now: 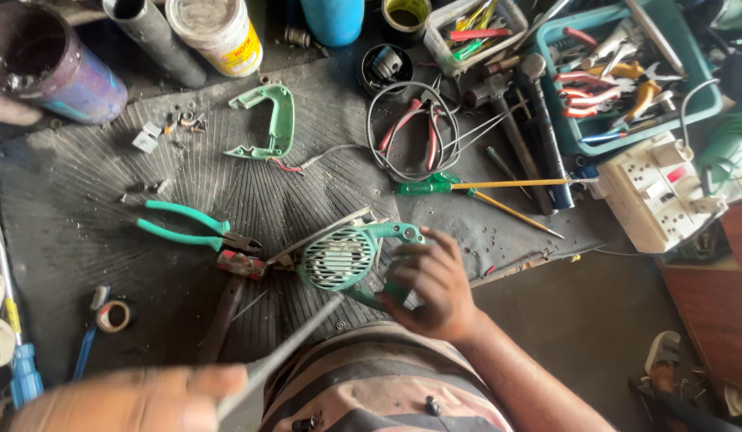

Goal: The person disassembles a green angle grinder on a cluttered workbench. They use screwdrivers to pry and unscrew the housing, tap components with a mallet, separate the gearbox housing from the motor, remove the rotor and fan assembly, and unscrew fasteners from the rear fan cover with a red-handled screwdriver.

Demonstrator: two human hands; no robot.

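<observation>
green tool housing (343, 258) | vent up, axis left-right | right hand (435, 284) grips

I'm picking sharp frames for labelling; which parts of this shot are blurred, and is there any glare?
Head view: the left hand and the thin metal rod it holds are motion-blurred; the right hand on the green tool housing and the green-handled pliers are sharp; light is soft, with no strong glare.

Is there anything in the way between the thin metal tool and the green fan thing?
Nothing visible. The right hand holds the green tool housing, and the thin metal rod in the blurred left hand points up at its grille over bare mat. The green-handled pliers lie off to the side.
</observation>
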